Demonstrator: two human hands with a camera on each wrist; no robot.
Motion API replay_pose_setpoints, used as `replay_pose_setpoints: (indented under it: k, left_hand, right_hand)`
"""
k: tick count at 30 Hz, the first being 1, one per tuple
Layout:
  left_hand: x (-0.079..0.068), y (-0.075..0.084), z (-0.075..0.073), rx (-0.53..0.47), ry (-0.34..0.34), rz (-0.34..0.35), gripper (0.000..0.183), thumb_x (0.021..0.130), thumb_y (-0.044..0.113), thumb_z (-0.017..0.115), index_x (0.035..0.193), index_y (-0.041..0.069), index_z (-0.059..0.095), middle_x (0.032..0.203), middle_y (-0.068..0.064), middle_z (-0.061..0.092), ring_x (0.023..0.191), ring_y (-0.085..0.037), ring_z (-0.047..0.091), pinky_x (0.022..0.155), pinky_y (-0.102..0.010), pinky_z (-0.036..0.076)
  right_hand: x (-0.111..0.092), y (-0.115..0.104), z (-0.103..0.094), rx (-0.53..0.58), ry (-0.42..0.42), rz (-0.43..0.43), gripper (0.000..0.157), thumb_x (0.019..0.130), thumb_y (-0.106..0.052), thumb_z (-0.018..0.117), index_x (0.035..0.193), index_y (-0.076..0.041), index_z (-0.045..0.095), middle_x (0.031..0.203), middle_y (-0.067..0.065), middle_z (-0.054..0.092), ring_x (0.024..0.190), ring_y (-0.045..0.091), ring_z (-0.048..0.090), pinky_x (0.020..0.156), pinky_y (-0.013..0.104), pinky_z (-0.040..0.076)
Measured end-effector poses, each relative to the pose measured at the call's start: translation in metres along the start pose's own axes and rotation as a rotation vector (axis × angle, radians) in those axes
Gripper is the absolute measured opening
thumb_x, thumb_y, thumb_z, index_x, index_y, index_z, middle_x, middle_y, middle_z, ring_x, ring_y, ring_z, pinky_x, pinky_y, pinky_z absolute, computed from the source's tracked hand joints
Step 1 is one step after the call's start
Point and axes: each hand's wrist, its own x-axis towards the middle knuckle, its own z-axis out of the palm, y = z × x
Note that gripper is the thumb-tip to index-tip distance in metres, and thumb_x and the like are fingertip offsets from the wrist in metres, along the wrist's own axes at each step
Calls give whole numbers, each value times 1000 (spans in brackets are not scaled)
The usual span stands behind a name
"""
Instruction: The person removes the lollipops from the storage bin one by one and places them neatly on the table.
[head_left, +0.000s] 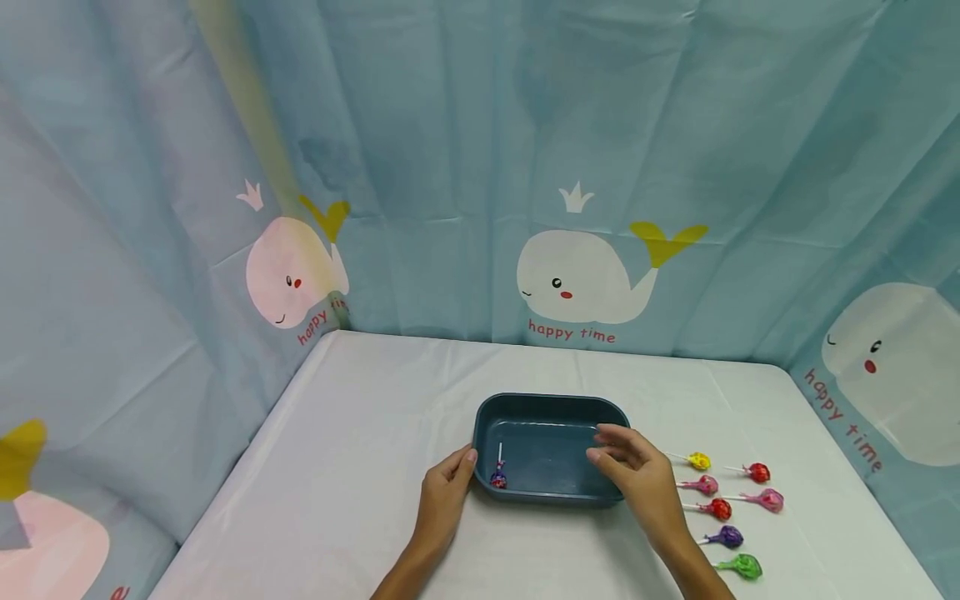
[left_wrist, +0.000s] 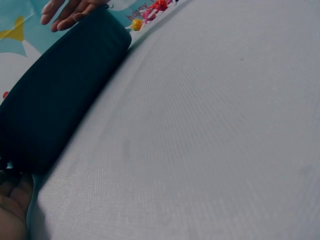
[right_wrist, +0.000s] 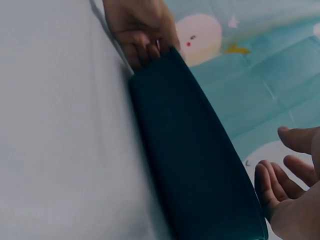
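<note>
A dark teal rectangular plastic tray (head_left: 543,498) stands on the white table. My left hand (head_left: 442,500) grips its left end, thumb at the rim and fingers against the outer wall. Inside the tray, near the front left corner, lies one lollipop (head_left: 498,478) in a purple and red wrapper. Over the tray's right end hovers my right hand (head_left: 637,475), fingers loosely bent, nothing between them. The right wrist view also has this right hand (right_wrist: 295,195) beside the rim, its fingers apart from the thumb.
Several wrapped lollipops lie on the table to the right of the tray: yellow (head_left: 699,461), pink (head_left: 769,500), red (head_left: 758,472), purple (head_left: 729,537) and green (head_left: 746,567). A blue curtain (head_left: 450,167) with whale prints hangs around the table (head_left: 360,433).
</note>
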Motion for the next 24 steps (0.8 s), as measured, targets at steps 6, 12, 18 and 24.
replay_pose_setpoints:
  k: [6, 12, 18, 24]
  left_hand:
    - [-1, 0, 0, -20, -11, 10, 51, 111, 35, 59, 141, -5, 64, 144, -15, 66, 142, -31, 56, 116, -42, 47]
    - [-1, 1, -1, -30, -8, 15, 50, 110, 35, 60, 140, -5, 65, 143, -16, 67, 142, -31, 57, 116, -42, 47]
    - [-1, 2, -1, -33, 0, 15, 49, 110, 34, 61, 139, -5, 66, 142, -15, 67, 142, -31, 57, 118, -44, 46]
    - [-2, 2, 0, -18, -1, 6, 49, 110, 34, 60, 140, -5, 65, 143, -16, 67, 142, -32, 56, 117, -45, 46]
  right_hand:
    - [0, -3, 12, -19, -24, -21, 52, 95, -33, 83, 138, -9, 66, 131, 12, 72, 110, 11, 70, 95, 14, 56]
    - [1, -7, 22, 10, -60, -45, 49, 95, -31, 83, 137, -11, 68, 131, 10, 72, 112, 14, 69, 98, 16, 55]
    - [3, -9, 31, 1, -88, -58, 47, 95, -32, 83, 135, -12, 70, 129, 7, 73, 111, 14, 69, 100, 18, 54]
    - [7, -9, 42, -37, -114, -66, 41, 94, -31, 84, 131, -16, 72, 126, 6, 74, 108, 12, 70, 100, 24, 55]
